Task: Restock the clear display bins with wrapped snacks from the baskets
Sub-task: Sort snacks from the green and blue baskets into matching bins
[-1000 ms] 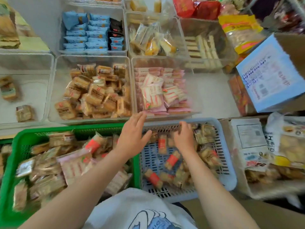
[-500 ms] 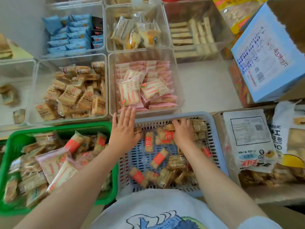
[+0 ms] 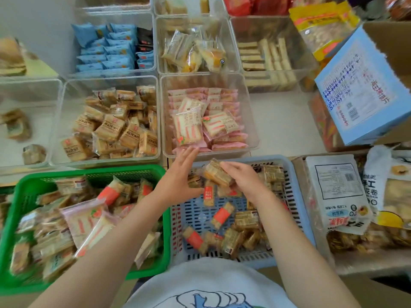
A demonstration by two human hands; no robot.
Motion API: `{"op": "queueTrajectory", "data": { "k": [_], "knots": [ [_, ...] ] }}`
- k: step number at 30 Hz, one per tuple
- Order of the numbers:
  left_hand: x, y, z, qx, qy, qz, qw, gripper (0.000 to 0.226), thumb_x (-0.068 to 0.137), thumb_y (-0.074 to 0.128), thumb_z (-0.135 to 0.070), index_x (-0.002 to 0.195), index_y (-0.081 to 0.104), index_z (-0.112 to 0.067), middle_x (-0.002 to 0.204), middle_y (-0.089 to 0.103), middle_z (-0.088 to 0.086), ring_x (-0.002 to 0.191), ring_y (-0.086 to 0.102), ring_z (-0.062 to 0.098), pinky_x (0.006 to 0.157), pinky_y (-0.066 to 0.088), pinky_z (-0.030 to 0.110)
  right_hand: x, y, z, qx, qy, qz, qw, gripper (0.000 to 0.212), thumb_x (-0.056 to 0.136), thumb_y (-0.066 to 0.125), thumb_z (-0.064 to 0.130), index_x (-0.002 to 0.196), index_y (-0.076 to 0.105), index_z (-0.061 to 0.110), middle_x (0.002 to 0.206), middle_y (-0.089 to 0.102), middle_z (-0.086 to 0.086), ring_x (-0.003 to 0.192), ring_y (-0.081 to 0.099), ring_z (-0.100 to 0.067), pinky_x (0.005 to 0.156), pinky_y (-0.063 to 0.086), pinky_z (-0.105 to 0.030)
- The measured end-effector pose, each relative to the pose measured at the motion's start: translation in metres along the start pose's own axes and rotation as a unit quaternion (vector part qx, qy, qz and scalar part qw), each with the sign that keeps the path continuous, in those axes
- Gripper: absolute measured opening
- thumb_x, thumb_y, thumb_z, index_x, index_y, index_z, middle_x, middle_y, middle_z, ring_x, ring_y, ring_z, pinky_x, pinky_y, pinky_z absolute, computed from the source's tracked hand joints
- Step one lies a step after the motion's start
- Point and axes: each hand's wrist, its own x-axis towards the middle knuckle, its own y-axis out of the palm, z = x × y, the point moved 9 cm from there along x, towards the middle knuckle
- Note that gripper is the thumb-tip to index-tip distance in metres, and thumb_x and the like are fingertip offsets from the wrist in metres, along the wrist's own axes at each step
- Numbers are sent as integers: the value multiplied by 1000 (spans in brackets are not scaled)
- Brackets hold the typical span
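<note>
My right hand [image 3: 243,182] grips a brown wrapped snack [image 3: 216,173] and holds it just above the far end of the blue basket [image 3: 295,196]. Several brown and red-labelled packets [image 3: 222,215] lie loose in that basket. My left hand [image 3: 178,178] is beside the snack with straight fingers that point at the pink-snack bin [image 3: 252,121]; its thumb touches packets under the held one. The clear bin of brown snacks [image 3: 64,101] stands to the left of the pink bin. A green basket [image 3: 89,171] of mixed packets sits at the near left.
Further clear bins at the back hold blue packets [image 3: 106,50], yellow cakes [image 3: 193,54] and wafer bars [image 3: 264,58]. A nearly bare bin [image 3: 55,85] is at far left. A blue-lidded carton [image 3: 360,90] and large snack bags [image 3: 335,192] crowd the right side.
My right hand has lifted a brown snack out of the blue basket. My left hand has moved right, from the basket's edge to beside that snack.
</note>
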Motion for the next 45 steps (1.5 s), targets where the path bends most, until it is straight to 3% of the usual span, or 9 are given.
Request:
{"op": "queueTrajectory", "data": {
  "k": [3,6,12,15,22,27,36,39,45],
  "knots": [
    [-23,-29,-18,-30,82,-44,995,90,83,77,-28,156,25,-37,161,23,-17,147,15,-2,111,16,6,-5,42,22,36,8,50,998,34,97,61,47,105,76,18,82,74,3,72,69,-13,63,55,-33],
    [-39,-66,9,-86,20,-92,992,57,80,80,-19,133,60,-28,130,63,-9,122,55,11,101,47,30,-14,96,46,85,45,115,989,43,103,48,49,88,76,20,67,59,-4,51,51,-16,44,39,-26],
    [-73,-135,106,-334,-184,-134,915,27,83,76,-48,92,74,-22,82,75,-2,83,71,20,78,56,36,-1,152,92,96,0,5,995,44,106,42,45,113,65,8,82,71,-10,66,65,-23,62,51,-33],
    [-77,-154,143,-346,-225,-141,900,36,88,72,-45,95,70,-10,80,76,3,80,72,20,77,61,34,9,181,113,-74,-70,-34,994,24,105,50,32,116,63,15,106,67,-2,94,65,-17,75,51,-27],
    [-59,-166,208,-323,-251,-116,905,33,91,72,-33,114,63,-12,86,73,3,77,72,15,75,62,31,30,228,112,-529,-154,-100,829,55,101,51,30,152,35,19,152,43,-1,148,23,-24,123,18,-48],
    [-47,-161,219,-232,-231,-15,945,43,93,67,-40,124,52,-15,95,71,3,71,73,15,63,60,28,24,233,91,-571,-148,-84,803,69,102,47,29,161,12,21,165,24,-2,156,-2,-23,125,-6,-46],
    [-52,-170,220,-9,-265,-106,958,45,84,74,-50,111,60,-17,101,63,0,85,62,18,71,56,37,28,229,84,-570,-169,-57,802,69,100,48,27,160,14,25,164,26,-3,156,-2,-24,124,0,-52],
    [-64,-165,201,37,-278,-140,950,55,86,72,-50,121,49,-14,115,56,3,87,60,22,66,52,34,24,219,92,-467,-203,-45,860,59,99,52,21,155,32,25,157,37,-1,152,15,-22,125,13,-52],
    [-91,-116,119,-92,-202,-206,953,39,92,67,-43,119,46,-22,84,56,0,69,57,16,55,47,34,-10,134,77,-327,-210,-175,905,34,99,51,11,132,58,12,129,55,-4,119,48,-19,96,37,-26]
  ]
}}
